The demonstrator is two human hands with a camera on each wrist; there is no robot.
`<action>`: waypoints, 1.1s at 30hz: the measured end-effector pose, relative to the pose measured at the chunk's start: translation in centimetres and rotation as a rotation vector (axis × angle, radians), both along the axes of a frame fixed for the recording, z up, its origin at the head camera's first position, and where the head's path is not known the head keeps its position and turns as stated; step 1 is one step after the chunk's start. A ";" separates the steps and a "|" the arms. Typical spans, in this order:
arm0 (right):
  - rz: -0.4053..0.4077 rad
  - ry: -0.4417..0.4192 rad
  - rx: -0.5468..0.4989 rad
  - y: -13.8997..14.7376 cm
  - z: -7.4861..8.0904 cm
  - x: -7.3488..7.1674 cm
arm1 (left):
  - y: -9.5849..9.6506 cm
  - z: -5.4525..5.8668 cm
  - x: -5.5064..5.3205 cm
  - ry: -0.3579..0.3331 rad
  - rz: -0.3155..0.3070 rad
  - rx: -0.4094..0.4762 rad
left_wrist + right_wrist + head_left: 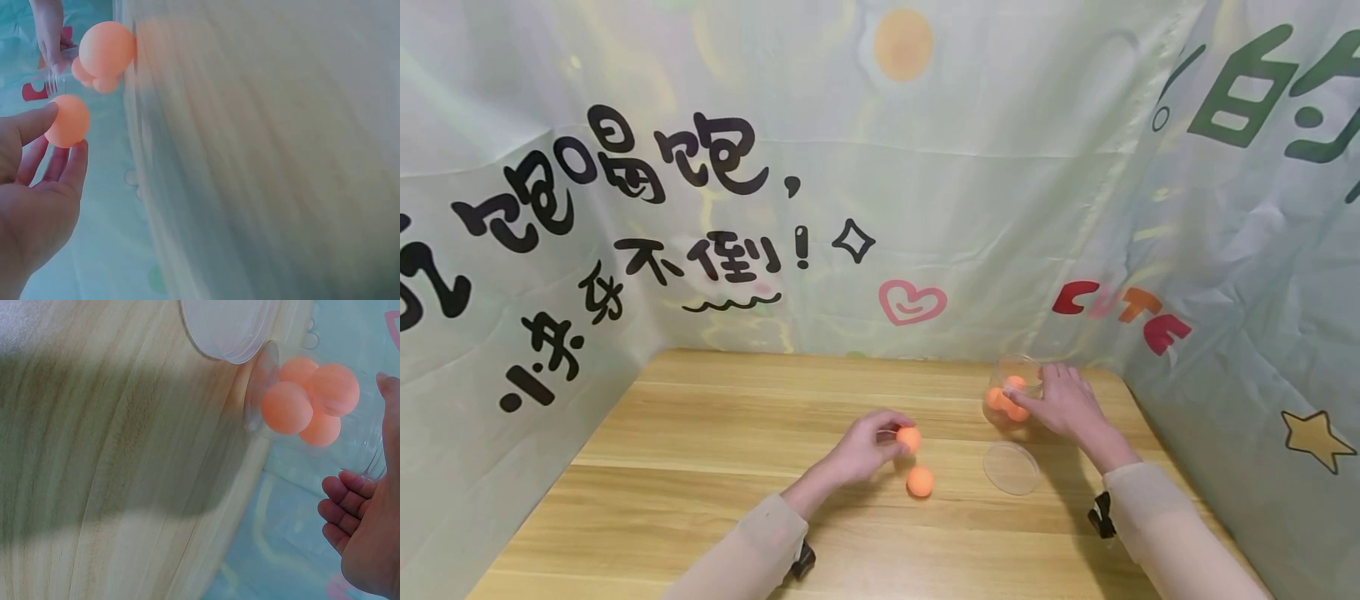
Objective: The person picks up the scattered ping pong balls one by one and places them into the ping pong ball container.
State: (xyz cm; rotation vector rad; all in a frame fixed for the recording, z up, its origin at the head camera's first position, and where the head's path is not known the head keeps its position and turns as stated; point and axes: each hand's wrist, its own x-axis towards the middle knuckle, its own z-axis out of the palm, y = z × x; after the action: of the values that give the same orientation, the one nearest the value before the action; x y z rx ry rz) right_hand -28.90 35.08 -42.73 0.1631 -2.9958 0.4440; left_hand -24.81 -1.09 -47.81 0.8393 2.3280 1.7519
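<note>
My left hand (868,446) pinches an orange ball (908,440) between thumb and fingertips; the left wrist view shows the same ball (69,121) close up. A second orange ball (921,481) lies on the table just in front of that hand. Farther right, a clear plastic jar (1017,367) stands upright with several orange balls (286,407) inside. My right hand (1067,400) holds the jar near its top, thumb on one side and curled fingers (337,512) on the other. Part of the jar's rim is hidden by the hand.
A clear round lid (1011,468) lies flat on the wooden table (715,442), in front of the jar. Printed cloth (820,167) hangs behind the table and along both sides.
</note>
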 end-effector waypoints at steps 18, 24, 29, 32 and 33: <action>0.007 0.010 -0.006 0.0 -0.1 -0.1 | 1.8 1.4 -0.7 0.002 0.057 0.129; 0.007 0.005 0.000 0.1 -0.2 -0.1 | 2.6 2.0 -1.1 0.002 0.054 0.150; 0.009 0.011 -0.001 0.1 -0.1 -0.1 | 3.4 2.6 -1.4 0.006 0.051 0.176; 0.011 0.017 -0.002 0.2 0.0 -0.1 | 3.8 3.0 -1.4 0.002 0.052 0.190; 0.014 0.020 -0.002 0.1 0.0 -0.1 | 3.9 3.1 -1.5 0.002 0.053 0.192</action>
State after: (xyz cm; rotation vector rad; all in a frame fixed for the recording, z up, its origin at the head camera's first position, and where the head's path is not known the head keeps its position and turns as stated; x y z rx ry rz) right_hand -28.97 35.23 -42.72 0.1875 -2.9760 0.4447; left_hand -26.27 2.82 -44.74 0.8121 2.2289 2.0222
